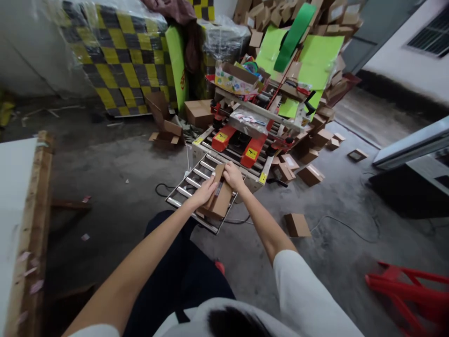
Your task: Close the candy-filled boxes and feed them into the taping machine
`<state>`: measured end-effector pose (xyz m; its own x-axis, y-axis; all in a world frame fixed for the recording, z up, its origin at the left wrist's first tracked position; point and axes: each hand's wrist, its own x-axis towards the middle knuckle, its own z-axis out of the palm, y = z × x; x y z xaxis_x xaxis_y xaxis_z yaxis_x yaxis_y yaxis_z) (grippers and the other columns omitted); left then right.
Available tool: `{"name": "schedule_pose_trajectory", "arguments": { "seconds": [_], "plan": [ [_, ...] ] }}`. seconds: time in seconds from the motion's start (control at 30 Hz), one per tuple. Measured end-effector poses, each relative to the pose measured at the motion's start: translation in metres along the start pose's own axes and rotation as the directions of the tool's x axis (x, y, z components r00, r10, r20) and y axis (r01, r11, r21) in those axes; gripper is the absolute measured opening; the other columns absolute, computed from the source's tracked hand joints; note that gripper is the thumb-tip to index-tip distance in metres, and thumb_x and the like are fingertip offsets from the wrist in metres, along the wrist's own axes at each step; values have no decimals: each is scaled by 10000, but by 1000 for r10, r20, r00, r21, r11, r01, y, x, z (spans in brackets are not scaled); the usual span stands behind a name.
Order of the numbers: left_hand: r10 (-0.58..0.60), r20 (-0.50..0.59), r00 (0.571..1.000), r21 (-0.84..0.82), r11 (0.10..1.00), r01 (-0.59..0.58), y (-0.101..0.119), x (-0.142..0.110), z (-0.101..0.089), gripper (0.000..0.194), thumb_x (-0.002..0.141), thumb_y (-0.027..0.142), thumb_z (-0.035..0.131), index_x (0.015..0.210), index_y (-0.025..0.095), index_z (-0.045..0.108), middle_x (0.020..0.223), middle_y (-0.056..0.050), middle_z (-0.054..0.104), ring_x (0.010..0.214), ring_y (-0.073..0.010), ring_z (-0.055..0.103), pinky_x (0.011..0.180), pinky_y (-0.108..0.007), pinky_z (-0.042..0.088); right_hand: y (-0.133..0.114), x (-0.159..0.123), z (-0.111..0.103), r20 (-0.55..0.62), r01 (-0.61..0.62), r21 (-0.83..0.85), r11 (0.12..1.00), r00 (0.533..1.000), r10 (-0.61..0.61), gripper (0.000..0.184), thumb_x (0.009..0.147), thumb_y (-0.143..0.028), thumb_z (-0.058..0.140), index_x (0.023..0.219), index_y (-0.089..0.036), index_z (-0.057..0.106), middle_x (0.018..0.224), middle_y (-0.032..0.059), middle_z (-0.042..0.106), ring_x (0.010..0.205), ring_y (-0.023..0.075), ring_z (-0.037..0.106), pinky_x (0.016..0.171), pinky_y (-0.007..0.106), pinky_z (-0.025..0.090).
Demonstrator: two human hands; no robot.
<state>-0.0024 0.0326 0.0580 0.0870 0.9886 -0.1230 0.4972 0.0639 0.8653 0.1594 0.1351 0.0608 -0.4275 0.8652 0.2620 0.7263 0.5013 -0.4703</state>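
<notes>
A brown cardboard box (220,202) rests on the metal roller conveyor (184,192) in front of me. My left hand (206,189) grips its left side near the top flap, fingers closed against the cardboard. At the far end of the box, my right hand (233,175) is closed on its upper edge. A dark strip runs along the top between the two hands. Just beyond stands the carton sealing machine (242,140) with red side guides and a large roll of green tape (294,37) on top.
Stacks of yellow-and-black checked cartons (122,61) stand at the back left. Small boxes (312,174) lie heaped right of the machine, and a lone box (297,225) sits on the floor. A red stool (407,290) is at lower right, a white-topped table (17,210) at left. Cables cross the floor.
</notes>
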Motion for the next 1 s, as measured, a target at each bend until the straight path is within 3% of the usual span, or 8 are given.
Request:
{"name": "schedule_pose_trajectory", "arguments": {
  "seconds": [0.2,0.37,0.47,0.6,0.77,0.9,0.93,1.0],
  "plan": [
    [-121,24,992,460,883,96,11,-13,2,560,1013,436,351,1560,336,279,1507,-159,425,1248,-358,581,996,-532,489,-19,-34,16,-308,-230,81,970,920,243,480,1007,-292,207,1392,-102,420,1374,232,427,1339,311,356,1114,540,319],
    [5,32,999,207,978,-12,-9,2,2,574,986,358,383,1539,206,361,1450,-194,506,1309,-309,546,1091,-446,438,-77,-123,29,1,-64,-51,997,998,64,942,905,-578,538,1582,-81,111,1602,252,105,1501,417,37,1159,667,190],
    [100,26,995,-10,995,-100,-23,10,4,559,939,298,411,1471,134,466,1521,-174,447,1420,-267,428,1190,-406,338,-86,-140,22,132,35,-144,989,991,-16,1069,807,-558,727,1586,-99,158,1605,259,101,1492,443,78,1162,696,151],
    [108,-79,991,-213,969,-122,-38,-9,4,565,914,344,493,1439,135,497,1526,-146,452,1414,-258,434,1205,-433,333,-64,-90,11,200,78,-240,968,979,-29,868,883,-407,713,1558,-93,267,1594,253,185,1475,409,184,1175,646,189],
    [-43,-260,965,-337,940,-49,-66,-92,-23,525,930,443,538,1361,144,552,1355,-170,609,1188,-272,636,1043,-441,523,-43,14,-19,121,-71,-297,952,986,111,700,922,-359,684,1454,4,411,1481,311,371,1401,422,317,1128,648,230],
    [-85,-563,822,-169,986,-14,-90,-172,-88,376,932,399,543,1237,192,617,1257,-140,658,1123,-257,659,940,-387,582,-33,78,-25,13,-220,-221,950,973,229,730,992,-496,474,1404,106,440,1321,454,415,1361,511,344,1063,752,125],
    [-101,-642,760,-129,991,23,-98,-192,-112,387,925,397,552,1253,198,598,1298,-149,625,1161,-270,633,932,-395,583,-27,85,-17,-36,-282,-203,937,959,281,826,980,-564,448,1448,113,384,1335,500,346,1391,543,273,1042,773,103],
    [-117,-803,585,-40,989,143,-115,-236,-169,426,917,397,550,1288,188,545,1365,-178,548,1251,-309,551,983,-466,547,-14,81,9,-205,-314,-158,936,938,280,916,929,-689,387,1575,-55,247,1501,410,187,1481,446,131,1056,720,181]
  ]
}}
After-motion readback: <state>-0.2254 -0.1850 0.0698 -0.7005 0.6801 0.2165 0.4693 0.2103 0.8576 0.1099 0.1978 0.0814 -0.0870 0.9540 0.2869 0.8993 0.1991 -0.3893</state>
